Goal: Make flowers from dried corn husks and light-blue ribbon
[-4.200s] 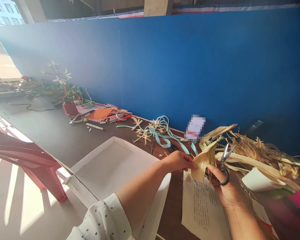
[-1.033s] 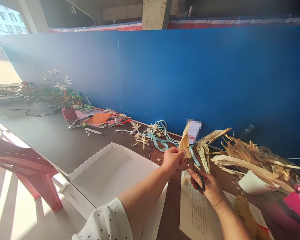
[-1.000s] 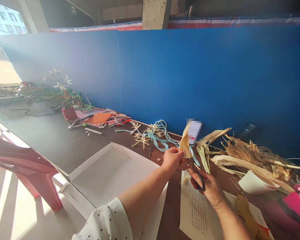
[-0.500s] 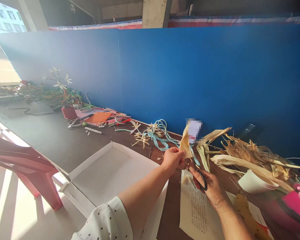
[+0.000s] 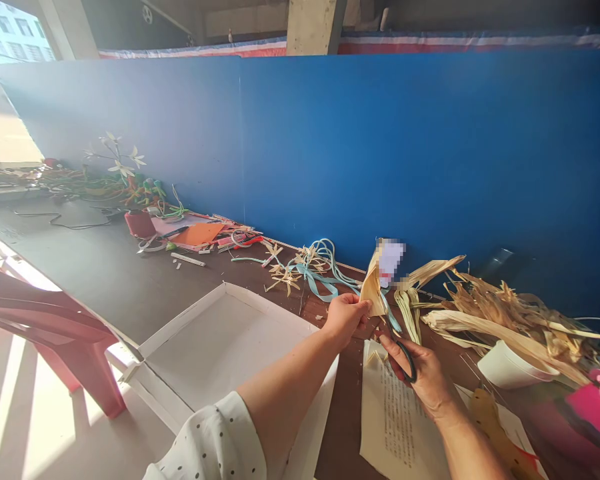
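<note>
The left hand pinches a flat yellow husk; the right hand holds black-handled scissors. The cream paper sheet carries unreadably small print; a white round cup is tilted.

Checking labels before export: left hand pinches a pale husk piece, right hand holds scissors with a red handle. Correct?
Not quite: the visible handle of the scissors is black, not red, per the head view. Left hand pinching the pale husk piece and right hand holding the scissors are right.
</note>
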{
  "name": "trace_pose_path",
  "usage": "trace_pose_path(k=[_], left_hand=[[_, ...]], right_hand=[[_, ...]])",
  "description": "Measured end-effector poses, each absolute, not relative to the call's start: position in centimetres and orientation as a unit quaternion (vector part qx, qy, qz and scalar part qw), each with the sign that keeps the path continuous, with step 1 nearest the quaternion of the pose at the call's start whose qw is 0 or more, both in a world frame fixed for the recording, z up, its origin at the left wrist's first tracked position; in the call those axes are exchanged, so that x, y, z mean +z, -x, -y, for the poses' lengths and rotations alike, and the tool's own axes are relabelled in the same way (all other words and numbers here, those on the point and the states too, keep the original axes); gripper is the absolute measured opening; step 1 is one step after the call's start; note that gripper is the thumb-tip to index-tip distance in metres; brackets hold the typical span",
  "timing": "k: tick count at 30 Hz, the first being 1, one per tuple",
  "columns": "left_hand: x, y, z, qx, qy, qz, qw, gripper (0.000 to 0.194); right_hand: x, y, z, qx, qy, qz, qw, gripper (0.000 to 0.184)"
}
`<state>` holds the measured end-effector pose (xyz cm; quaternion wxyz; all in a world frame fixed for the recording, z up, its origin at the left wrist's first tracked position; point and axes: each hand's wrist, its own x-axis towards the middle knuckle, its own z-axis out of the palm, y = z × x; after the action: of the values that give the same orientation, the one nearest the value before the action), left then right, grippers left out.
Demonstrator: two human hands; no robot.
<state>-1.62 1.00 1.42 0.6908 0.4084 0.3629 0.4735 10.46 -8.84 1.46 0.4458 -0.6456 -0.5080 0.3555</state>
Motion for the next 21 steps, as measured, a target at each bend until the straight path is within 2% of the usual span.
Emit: trace_pose_path(k=[7,14,21], left_hand=[[1.14,1.77,-1.21,0.475,-0.43,-0.348,0.684,0.022],[0.99,1.88,-1.52,0.471,-0.437,-0.351,0.681,0.022],[1.22,2.15,-1.57,0.457,-0.451,-0.359,0.677,0.023]], right_hand=[[1.56,-10.94,8.81,0.367,0.633,0.536,0.421,0.039],[1.53,-11.13,8.66,0.366,0.642,0.539,0.406,0.043],[1.41,-11.25,8.63,0.376,0.638,0.532,0.41,0.037]])
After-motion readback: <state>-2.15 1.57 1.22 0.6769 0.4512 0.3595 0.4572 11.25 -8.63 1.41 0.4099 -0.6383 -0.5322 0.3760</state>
